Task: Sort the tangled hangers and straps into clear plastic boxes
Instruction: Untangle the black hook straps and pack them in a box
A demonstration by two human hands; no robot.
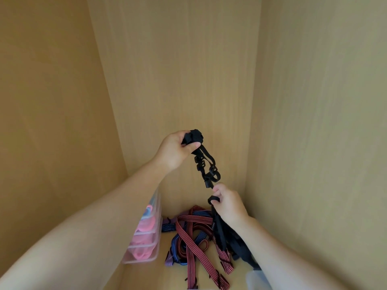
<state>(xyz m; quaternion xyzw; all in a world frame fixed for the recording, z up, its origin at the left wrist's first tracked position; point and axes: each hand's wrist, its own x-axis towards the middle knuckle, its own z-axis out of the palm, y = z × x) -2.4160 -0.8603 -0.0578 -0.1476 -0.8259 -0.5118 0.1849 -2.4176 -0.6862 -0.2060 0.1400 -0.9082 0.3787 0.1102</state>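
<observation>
Nearest the lens, the left forearm (83, 227) and right forearm (282, 254) reach into a wooden cupboard. Each ends in a grip closed on the same black strap (206, 162).

The left grip (174, 148) is the higher one. Its fingers and thumb are curled tightly round a wadded end of the strap. Below it and a little to the right, the right grip (228, 203) pinches the strap narrowly between thumb and fingers. The buckled stretch hangs between the two. More black webbing trails down under the right grip to the cupboard floor (146, 277).

Below both grips lies a heap of striped straps (194, 233), red and blue ones crossing each other. Left of the heap, under the left forearm, stands a clear box (154, 251) with pink pieces inside; what they are I cannot tell. A pale, blurred corner under the right forearm may be a second box.

By my reading, the step in hand is teasing one black strap free of the tangle. Next, the trailing end needs to be drawn clear without dragging the striped ones along. Then the strap can be gathered compactly and carried to a box.
</observation>
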